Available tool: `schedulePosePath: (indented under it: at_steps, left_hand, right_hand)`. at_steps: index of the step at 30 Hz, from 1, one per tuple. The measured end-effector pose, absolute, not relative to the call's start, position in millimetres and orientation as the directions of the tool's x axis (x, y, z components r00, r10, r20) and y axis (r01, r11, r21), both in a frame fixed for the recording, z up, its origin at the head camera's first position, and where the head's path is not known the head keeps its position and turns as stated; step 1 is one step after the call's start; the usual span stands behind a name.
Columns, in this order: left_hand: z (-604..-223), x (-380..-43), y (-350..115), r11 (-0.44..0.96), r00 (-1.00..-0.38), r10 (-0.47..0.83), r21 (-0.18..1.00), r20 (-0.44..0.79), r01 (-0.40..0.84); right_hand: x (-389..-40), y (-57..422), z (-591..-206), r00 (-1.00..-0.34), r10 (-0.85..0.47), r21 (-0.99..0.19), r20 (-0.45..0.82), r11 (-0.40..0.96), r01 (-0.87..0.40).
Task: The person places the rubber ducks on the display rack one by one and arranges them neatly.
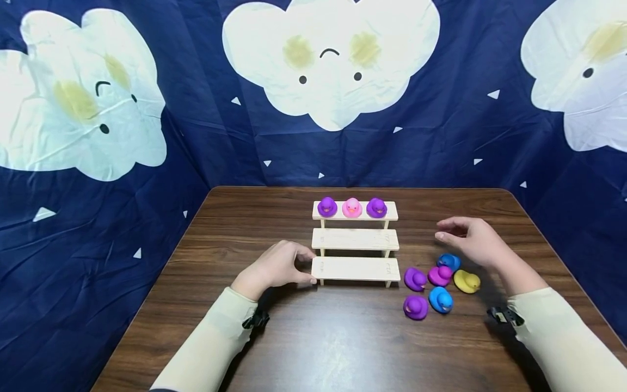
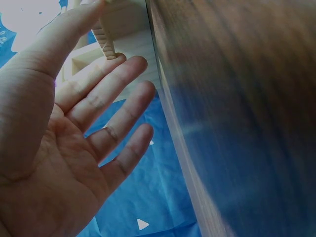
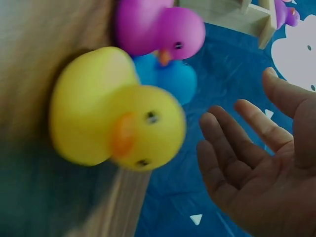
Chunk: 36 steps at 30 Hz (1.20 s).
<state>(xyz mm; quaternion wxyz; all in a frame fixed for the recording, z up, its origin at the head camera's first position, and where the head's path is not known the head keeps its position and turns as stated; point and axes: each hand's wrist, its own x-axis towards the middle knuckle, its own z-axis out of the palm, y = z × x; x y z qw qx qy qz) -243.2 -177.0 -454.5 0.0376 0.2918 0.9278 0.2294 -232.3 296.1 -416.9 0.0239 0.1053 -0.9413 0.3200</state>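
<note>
A pale three-step wooden stand (image 1: 355, 269) stands mid-table, with two purple ducks (image 1: 327, 207) and a pink duck (image 1: 352, 207) lined up on its top, rear step. My left hand (image 1: 279, 265) pinches the left end of the lowest step, thumb at the front corner and forefinger at the back; its other fingers (image 2: 123, 111) spread loosely. To the right, my right hand (image 1: 472, 239) hovers just beyond several loose rubber ducks, its fingers (image 3: 222, 143) relaxed around nothing. The yellow duck (image 3: 84, 113) is nearest its wrist camera, with a magenta duck (image 3: 143, 24) and a blue duck (image 3: 177, 81) behind.
Loose purple ducks (image 1: 415, 307) and another blue duck (image 1: 441, 300) lie right of the stand's front. The middle step (image 1: 355, 239) is bare wood. A dark blue cloth (image 1: 196, 98) with white clouds hangs behind the brown table (image 1: 254, 212) and at its sides.
</note>
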Motion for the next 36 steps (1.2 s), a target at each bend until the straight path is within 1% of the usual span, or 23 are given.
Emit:
schedulePosePath:
  at_steps: [6, 16, 30, 36]
  left_hand:
    - [-455, -243, -178, 0.719, -0.824, 0.561, 0.451, 0.072, 0.529]
    - [-454, -242, -177, 0.729, -0.831, 0.553, 0.448, 0.06, 0.517]
    - [-452, -240, -177, 0.719, -0.828, 0.558, 0.464, 0.058, 0.517]
    - [-451, -240, -177, 0.718, -0.824, 0.564, 0.457, 0.06, 0.525]
  right_hand:
    - [-225, 307, -431, -0.985, -0.168, -0.54, 0.033, 0.827, -0.159]
    - [-219, 311, -441, -0.984, -0.174, -0.56, -0.042, 0.82, -0.121]
    - [-212, 310, -446, -0.986, -0.153, -0.55, -0.069, 0.83, -0.09]
    - [-212, 310, -445, -0.986, -0.131, -0.544, -0.103, 0.837, -0.055]
